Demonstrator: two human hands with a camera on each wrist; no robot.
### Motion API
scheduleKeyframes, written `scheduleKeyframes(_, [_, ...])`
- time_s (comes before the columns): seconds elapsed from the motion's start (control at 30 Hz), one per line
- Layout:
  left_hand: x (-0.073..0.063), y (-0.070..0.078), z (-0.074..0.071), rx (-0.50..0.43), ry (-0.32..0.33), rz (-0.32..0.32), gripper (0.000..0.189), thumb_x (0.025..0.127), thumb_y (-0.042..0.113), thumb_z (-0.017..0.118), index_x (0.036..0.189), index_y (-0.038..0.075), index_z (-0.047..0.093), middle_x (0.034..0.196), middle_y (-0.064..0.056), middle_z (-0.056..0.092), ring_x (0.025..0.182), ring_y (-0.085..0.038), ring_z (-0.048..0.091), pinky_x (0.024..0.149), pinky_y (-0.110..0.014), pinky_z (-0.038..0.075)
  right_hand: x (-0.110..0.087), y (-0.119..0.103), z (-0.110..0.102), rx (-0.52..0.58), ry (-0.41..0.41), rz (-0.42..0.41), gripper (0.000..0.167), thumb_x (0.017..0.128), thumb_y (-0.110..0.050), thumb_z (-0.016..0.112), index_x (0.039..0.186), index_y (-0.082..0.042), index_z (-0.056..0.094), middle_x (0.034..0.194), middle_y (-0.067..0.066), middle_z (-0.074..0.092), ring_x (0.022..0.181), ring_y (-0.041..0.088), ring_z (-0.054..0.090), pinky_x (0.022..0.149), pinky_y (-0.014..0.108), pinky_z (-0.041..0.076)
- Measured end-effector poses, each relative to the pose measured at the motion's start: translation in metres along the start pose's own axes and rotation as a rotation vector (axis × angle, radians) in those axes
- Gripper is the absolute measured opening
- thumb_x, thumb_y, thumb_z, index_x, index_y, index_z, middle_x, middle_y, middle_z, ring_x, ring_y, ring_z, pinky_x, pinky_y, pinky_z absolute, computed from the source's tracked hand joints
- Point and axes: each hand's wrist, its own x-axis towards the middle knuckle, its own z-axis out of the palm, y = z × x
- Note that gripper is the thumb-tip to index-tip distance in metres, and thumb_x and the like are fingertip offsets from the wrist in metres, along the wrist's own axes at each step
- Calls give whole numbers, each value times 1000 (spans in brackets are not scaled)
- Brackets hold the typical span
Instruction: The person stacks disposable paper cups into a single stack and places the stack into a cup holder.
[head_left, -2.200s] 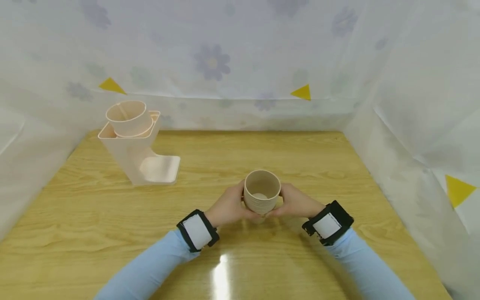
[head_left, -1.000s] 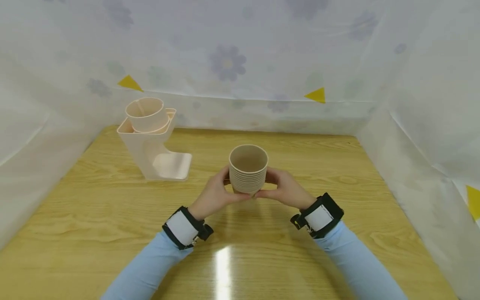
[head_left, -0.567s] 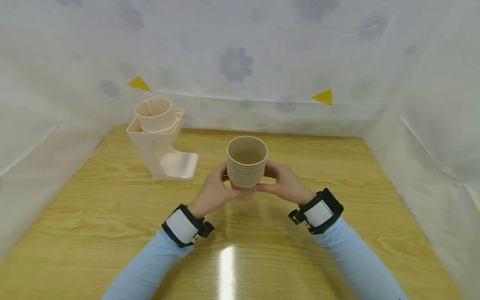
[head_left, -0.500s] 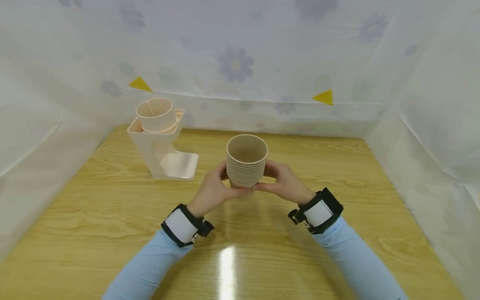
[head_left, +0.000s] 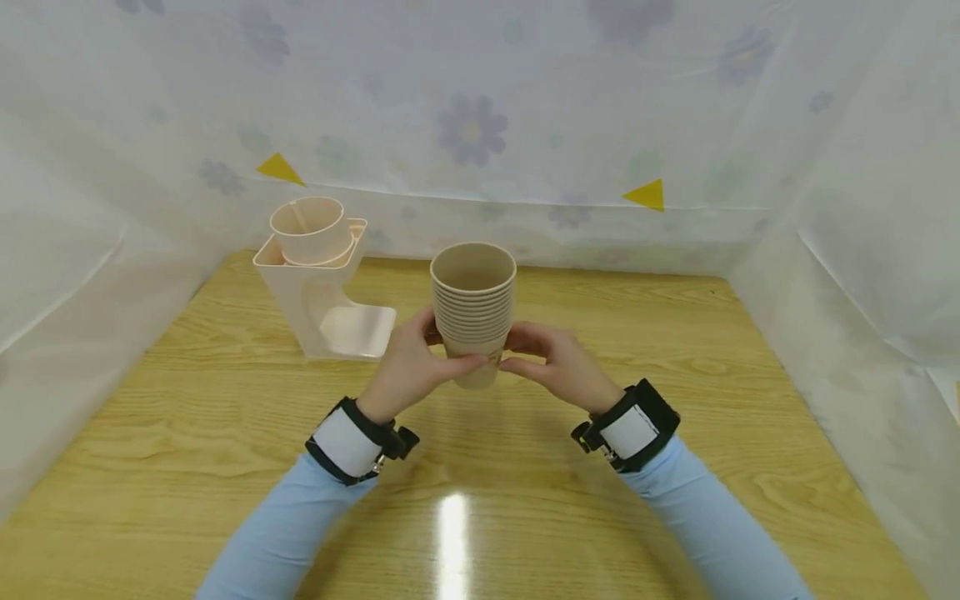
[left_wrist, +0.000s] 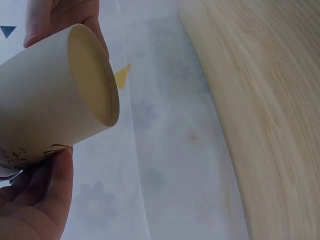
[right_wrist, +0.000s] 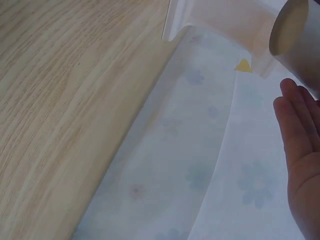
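Observation:
A stack of beige paper cups (head_left: 474, 321) is held upright above the table, with several rims nested at its top. My left hand (head_left: 405, 362) grips the lower part, thumb across the front and fingers behind the left side. In the left wrist view, the bottom cup (left_wrist: 45, 95) shows its round base and a dark printed pattern. My right hand (head_left: 562, 362) is at the right side of the stack, fingertips close to it. In the right wrist view, the right hand's fingers (right_wrist: 295, 120) are fairly straight, with a slight gap below the cup.
A pale pink cup dispenser (head_left: 307, 308) stands on the table's back left, with a round tube in its top and a flat foot pointing right. The wooden table (head_left: 637, 500) meets white flowered sheeting (head_left: 570, 125) behind and at both sides. Yellow triangles mark the sheeting.
The stack has risen and shifted left toward the dispenser, showing more of its lower cup. My left hand has moved left with it. The right hand's hold looks looser.

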Motion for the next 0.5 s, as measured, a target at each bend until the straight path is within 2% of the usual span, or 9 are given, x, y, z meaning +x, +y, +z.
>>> scheduleKeyframes(0.17, [0,1,4,-6,11,-15,56,77,18,77,126,10,52,119,-8,60,105,-22,57,90,-40,49,3,-2,6,2,47,-20,40,86,-7,65,124,0,56,117,16,64,106,27,63,92,34,50])
scheduleKeyframes(0.27, [-1,0,4,1,-27,-12,60,79,16,75,131,11,46,124,-8,55,111,-23,54,95,-42,46,5,-2,8,-3,70,-15,38,85,-6,65,122,0,58,113,16,66,104,27,64,91,31,51])
scheduleKeyframes(0.4, [-2,-2,2,10,-61,16,65,77,11,75,133,8,42,125,-11,55,114,-25,54,97,-42,46,5,-1,8,-1,70,-14,36,85,-4,65,120,2,58,111,17,66,105,27,63,91,30,51])
scheduleKeyframes(0.5, [-2,-3,2,-6,-43,17,66,76,9,76,132,6,43,123,-13,57,112,-25,56,95,-41,47,5,-2,8,1,69,-17,37,86,-4,64,122,2,57,113,17,65,106,28,63,92,31,50])
